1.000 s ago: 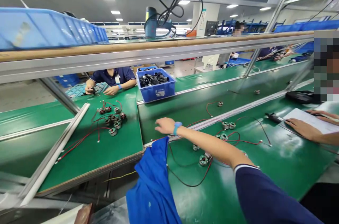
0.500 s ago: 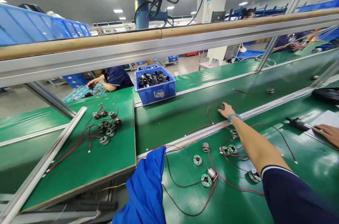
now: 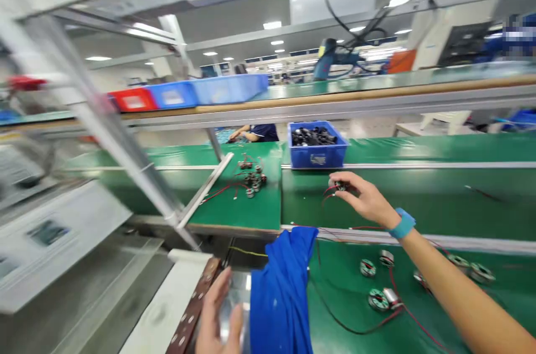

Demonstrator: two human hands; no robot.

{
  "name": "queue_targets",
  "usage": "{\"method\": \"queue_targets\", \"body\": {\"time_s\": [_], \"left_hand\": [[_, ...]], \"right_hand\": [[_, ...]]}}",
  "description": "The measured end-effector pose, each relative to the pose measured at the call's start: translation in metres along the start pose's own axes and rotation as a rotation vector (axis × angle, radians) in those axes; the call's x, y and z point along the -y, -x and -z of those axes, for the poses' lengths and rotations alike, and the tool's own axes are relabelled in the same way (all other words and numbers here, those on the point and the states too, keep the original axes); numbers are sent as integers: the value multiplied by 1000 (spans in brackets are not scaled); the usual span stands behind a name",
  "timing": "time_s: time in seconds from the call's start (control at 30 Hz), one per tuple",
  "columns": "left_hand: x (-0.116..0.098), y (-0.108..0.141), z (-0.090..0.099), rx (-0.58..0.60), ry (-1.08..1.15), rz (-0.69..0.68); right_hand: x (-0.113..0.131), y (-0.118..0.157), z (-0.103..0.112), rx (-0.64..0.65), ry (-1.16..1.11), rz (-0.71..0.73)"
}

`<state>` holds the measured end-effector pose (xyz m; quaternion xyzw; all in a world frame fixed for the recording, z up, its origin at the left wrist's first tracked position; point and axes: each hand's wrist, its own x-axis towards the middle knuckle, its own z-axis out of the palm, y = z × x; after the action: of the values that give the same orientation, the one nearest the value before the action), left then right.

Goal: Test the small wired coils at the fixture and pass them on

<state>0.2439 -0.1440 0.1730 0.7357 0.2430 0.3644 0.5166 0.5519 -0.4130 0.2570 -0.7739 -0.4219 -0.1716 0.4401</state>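
Motor (image 3: 340, 186), pinched by the right hand (image 3: 365, 197) above the green strip (image 3: 427, 197) beyond the metal rail (image 3: 473, 242), could slip if its dangling red lead (image 3: 329, 189) snags there, while the left hand (image 3: 214, 323), spread and seemingly empty, hovers left of the blue cloth (image 3: 285, 287)

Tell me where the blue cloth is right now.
In the head view, the blue cloth is at bottom centre, along the left end of the near green tabletop, just right of the left hand.
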Motion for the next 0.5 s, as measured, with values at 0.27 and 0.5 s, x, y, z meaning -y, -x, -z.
{"method": "queue_targets", "body": {"time_s": [0.27,0.5], "left_hand": [[-38,42,64,-127,82,87],[53,143,140,-311,602,549]], "right_hand": [[218,-14,-199,566,-384,425],[325,59,-430,913,-190,393]]}}
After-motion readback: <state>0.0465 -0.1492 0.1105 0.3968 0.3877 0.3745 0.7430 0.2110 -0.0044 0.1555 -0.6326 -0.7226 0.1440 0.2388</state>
